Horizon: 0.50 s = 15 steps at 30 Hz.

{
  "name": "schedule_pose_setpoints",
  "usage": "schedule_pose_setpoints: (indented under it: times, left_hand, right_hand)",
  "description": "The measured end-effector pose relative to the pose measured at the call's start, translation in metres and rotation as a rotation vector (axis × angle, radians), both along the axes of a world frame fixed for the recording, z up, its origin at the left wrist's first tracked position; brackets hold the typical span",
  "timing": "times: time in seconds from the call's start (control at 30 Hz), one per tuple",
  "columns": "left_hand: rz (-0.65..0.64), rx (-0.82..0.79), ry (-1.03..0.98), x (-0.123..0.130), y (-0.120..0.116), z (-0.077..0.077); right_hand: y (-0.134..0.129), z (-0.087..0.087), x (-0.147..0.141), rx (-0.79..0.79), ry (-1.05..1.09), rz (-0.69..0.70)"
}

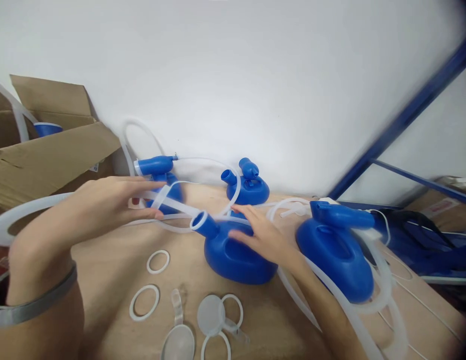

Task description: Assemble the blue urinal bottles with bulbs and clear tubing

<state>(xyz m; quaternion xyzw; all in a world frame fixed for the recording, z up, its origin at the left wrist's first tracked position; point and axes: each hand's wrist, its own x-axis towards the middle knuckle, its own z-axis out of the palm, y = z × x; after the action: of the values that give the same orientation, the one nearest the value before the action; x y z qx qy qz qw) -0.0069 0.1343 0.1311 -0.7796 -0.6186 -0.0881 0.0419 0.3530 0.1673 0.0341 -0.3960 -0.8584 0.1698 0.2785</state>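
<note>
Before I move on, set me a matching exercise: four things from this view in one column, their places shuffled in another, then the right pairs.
Things
1. right hand
2. left hand
3. open cardboard box
4. blue metal beam

Places
A. slanting upward on the right side of the picture
B. left of an open spout, by translucent tubing
C. at the picture's left edge, with a blue cup-shaped part in it
D. over a blue bottle, fingers spread

Pairs: 1-D; 2-B; 3-C; 4-A
</note>
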Motion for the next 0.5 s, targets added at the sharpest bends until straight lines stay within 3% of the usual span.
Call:
schedule_pose_setpoints:
  times: [0.13, 0.33, 0.5]
  left_hand:
    - [-0.026, -0.127, 0.032, 0.006, 0.016, -0.006]
    - [-0.362, -0.305, -0.033, 0.057, 0.035, -0.024]
    - [-0.486, -0.348, -0.231, 0.053, 0.037, -0.039]
  right_hand:
    - [-0.013, -0.024, 0.020, -0.059, -0.189, -0.042]
    - [-0.013, -0.039, 0.014, 0.031, -0.067, -0.065]
    - [-0.012, -0.041, 0.016, 0.068, 0.017, -0.040]
